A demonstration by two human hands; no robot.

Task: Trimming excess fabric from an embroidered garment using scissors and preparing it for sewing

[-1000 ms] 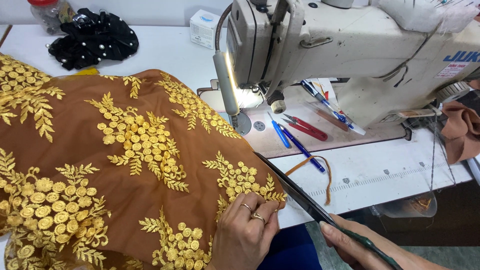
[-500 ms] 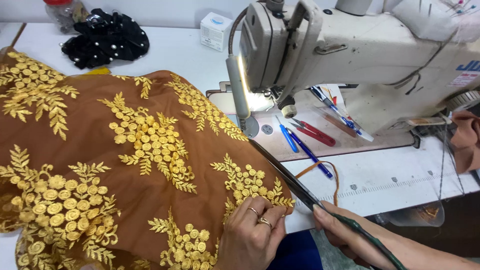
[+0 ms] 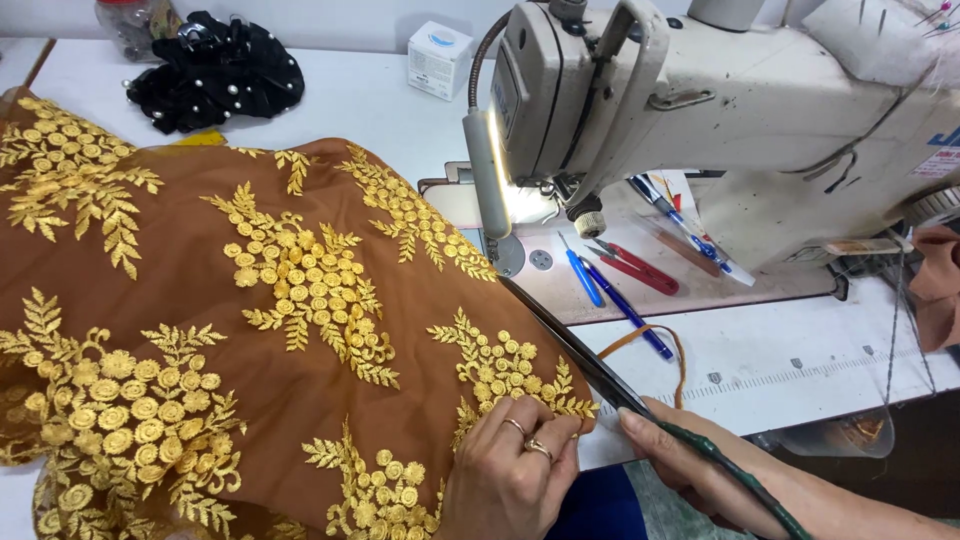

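A brown sheer fabric (image 3: pixel 200 300) with gold floral embroidery covers the left of the white sewing table (image 3: pixel 780 370). My left hand (image 3: pixel 510 470), with rings on two fingers, presses down on the fabric's near right edge. My right hand (image 3: pixel 700 470) holds long dark scissors (image 3: pixel 580 350) with a green-wrapped handle. Their blades lie along the fabric's right edge and point up towards the presser foot of the white sewing machine (image 3: pixel 720 110).
On the machine bed lie a blue seam ripper (image 3: pixel 582 278), a blue pen (image 3: pixel 625 310), red snips (image 3: pixel 640 270) and an orange cord loop (image 3: pixel 650 340). A black beaded cloth bundle (image 3: pixel 215 75), a jar (image 3: pixel 125 25) and a small white box (image 3: pixel 440 60) stand at the back.
The view has shifted a little, so the table contents sit more to the right. My hands and the scissors stay along the fabric's right edge.
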